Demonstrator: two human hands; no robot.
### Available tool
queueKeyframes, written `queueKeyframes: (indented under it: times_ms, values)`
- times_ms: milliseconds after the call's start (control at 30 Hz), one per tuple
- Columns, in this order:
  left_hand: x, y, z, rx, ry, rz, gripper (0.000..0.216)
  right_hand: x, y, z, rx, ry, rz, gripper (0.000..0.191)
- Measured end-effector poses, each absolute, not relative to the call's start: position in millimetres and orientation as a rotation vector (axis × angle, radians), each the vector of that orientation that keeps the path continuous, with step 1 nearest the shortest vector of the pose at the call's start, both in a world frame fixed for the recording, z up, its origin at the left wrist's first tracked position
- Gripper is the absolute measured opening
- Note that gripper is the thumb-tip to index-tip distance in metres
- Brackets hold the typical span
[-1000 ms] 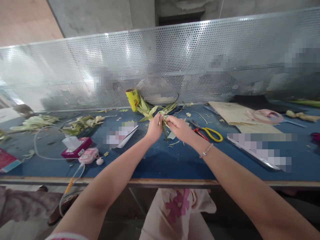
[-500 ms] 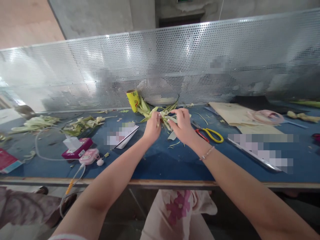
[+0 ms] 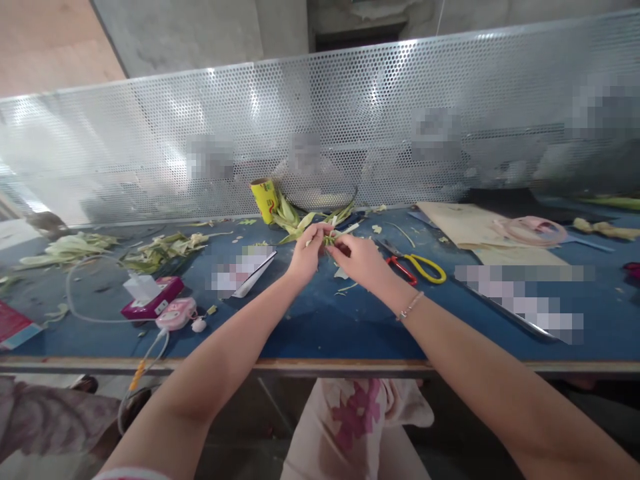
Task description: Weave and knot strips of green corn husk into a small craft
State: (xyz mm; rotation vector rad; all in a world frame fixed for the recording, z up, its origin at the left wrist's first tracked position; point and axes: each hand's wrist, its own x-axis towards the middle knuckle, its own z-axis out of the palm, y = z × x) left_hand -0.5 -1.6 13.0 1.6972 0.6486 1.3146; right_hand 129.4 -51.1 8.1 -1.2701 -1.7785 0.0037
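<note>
Over the middle of the blue table, my left hand (image 3: 306,253) is closed around a small bunch of pale green corn husk strips (image 3: 328,239). My right hand (image 3: 359,259) pinches the same bunch from the other side, its fingertips close to those of the left. The fingers hide part of the bunch. Behind my hands, longer husk leaves (image 3: 287,215) lie beside a yellow cylindrical container (image 3: 264,200). Scissors (image 3: 424,268) with one yellow and one red handle rest to the right of my right hand. Small husk scraps (image 3: 346,289) lie below my hands.
Husk piles (image 3: 163,251) lie on the left, near a purple box (image 3: 153,300), a pink case (image 3: 176,313) and a white cable. A phone-like object (image 3: 250,270) is left of my arm. Brown paper (image 3: 460,230) and pink tape (image 3: 537,231) lie right. A perforated metal screen (image 3: 345,120) stands behind.
My right hand has moved down and left, closer to my left hand. Its spread fingers have closed on the husk strips. My left hand stays at nearly the same place.
</note>
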Motion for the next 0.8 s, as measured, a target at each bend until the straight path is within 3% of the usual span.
queueKeyframes:
  times_ms: [133,400,500,667,800]
  values:
    - [0.9,-1.1,10.3,1.680,0.586,1.269,0.018,131.4,-49.3,7.0,-1.276,-1.774,-0.012,0.015]
    - [-3.6,-3.7,18.5,1.616,0.431,1.217,0.032,139.3,-44.9,9.3,-1.219,-1.747,-0.034,0.015]
    - [1.2,-5.0,20.5,1.484,0.529,1.340,0.015,140.0,-45.7,11.3,-1.226,-1.779,-0.042,0.015]
    - [7.2,-7.3,19.1,1.185,0.627,1.502,0.040,134.7,-52.7,13.9,-1.195,-1.834,-0.049,0.014]
    - [8.1,-10.7,17.6,1.146,0.627,1.390,0.026,130.2,-57.5,14.6,-1.191,-1.864,-0.146,0.014]
